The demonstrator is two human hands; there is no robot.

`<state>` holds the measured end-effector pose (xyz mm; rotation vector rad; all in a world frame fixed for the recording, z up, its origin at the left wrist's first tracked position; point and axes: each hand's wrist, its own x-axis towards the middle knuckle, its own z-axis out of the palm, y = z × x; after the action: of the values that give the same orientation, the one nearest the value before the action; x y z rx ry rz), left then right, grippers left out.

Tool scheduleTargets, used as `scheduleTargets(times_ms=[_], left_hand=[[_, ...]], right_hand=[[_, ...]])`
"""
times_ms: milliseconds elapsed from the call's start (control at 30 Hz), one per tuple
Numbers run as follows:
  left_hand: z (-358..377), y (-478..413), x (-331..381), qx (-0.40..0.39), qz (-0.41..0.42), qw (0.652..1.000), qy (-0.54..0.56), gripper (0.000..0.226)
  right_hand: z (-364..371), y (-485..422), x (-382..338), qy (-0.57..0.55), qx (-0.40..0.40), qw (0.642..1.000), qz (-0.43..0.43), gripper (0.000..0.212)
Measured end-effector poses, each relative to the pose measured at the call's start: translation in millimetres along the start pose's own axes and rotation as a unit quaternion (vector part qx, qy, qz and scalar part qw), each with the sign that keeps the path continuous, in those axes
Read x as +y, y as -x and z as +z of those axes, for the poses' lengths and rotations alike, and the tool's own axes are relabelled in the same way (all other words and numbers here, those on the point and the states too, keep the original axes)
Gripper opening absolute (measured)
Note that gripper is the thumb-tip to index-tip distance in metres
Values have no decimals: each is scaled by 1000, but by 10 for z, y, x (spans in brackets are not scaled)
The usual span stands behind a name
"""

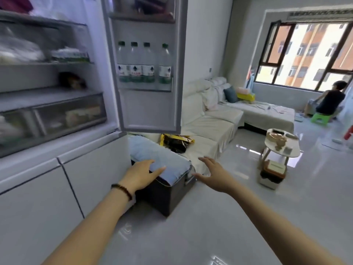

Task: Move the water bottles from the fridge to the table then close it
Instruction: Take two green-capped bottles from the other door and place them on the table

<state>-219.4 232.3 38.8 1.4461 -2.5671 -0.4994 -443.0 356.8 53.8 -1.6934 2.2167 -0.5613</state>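
Observation:
The fridge door [149, 111] stands open. Several clear water bottles [145, 63] with green caps and white labels stand upright in its middle door shelf. My left hand [142, 174] hovers low in front of a dark box, fingers apart, holding nothing. My right hand [212, 174] is stretched out beside it, also empty with spread fingers. Both hands are well below the bottles. A small oval white table [292, 150] stands on the floor to the right, with a few small items on it.
Fridge shelves and drawers [51, 119] fill the left. A dark storage box with a blue cushion [162, 159] sits under the door. A white sofa [215, 121] runs along the wall. A person [330, 100] sits on a green stool by the window.

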Motion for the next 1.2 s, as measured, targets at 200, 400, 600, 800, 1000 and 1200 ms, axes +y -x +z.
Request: scheduleTargets(times_ms=[200,400,600,800,1000,1200], left_hand=[[-499,-875,-538,71,-93,993,-7,73],[-1066,-1876,-822,134,-141,980,35,72],[-1872,-2787,-795,227,-114,965,69,79],[-2763,-3590,-563,287,9,946,149,86],[-3221,-4269,-386,265,145,925,230,70],[-3288,-4712,-340,220,160,940,205,74]], right_hand=[[-11,-1632,-349,-8,-22,992,-121,75],[-352,-3187,-716,1,-27,975,-222,75],[-1065,-4250,-1166,-49,70,945,-317,75],[-1773,-4842,-1524,-82,189,922,-329,73],[-2051,-5152,-1631,-155,249,915,-278,74],[-1952,-5392,-1679,-228,233,924,-198,83]])
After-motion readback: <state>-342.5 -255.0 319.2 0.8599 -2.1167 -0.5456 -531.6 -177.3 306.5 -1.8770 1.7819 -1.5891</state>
